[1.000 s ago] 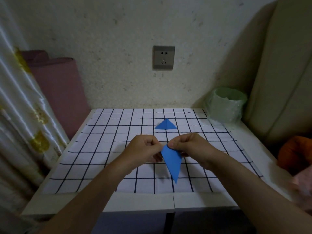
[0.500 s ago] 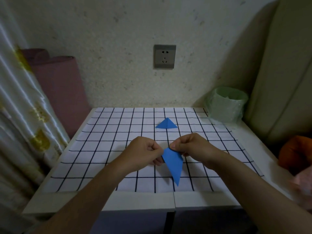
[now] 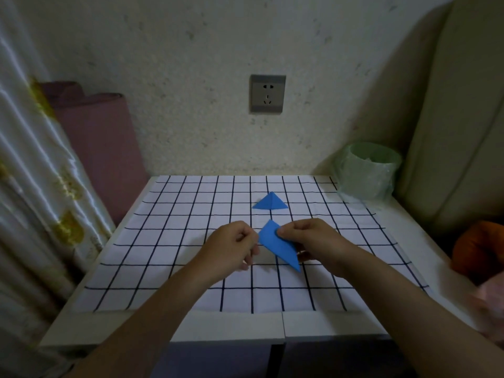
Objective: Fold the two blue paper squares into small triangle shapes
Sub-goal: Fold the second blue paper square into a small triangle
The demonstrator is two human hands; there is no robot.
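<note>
A small folded blue triangle (image 3: 270, 202) lies flat on the checked cloth (image 3: 169, 241), beyond my hands. A second blue paper (image 3: 278, 244), folded into a long narrow triangle, is held just above the cloth with its sharp tip pointing toward me and to the right. My right hand (image 3: 313, 241) pinches its upper right edge between thumb and fingers. My left hand (image 3: 234, 245) is curled at the paper's left corner; whether its fingers touch the paper is not clear.
A green lined bin (image 3: 368, 170) stands at the table's far right corner. A wall socket (image 3: 267, 94) is behind. A curtain (image 3: 35, 186) and a pink roll (image 3: 101, 148) flank the left; an orange object (image 3: 480, 246) sits right.
The held paper has swung from hanging straight down to slanting down-right, and its top corner now shows between my hands. My left hand has drawn slightly away to the left.
</note>
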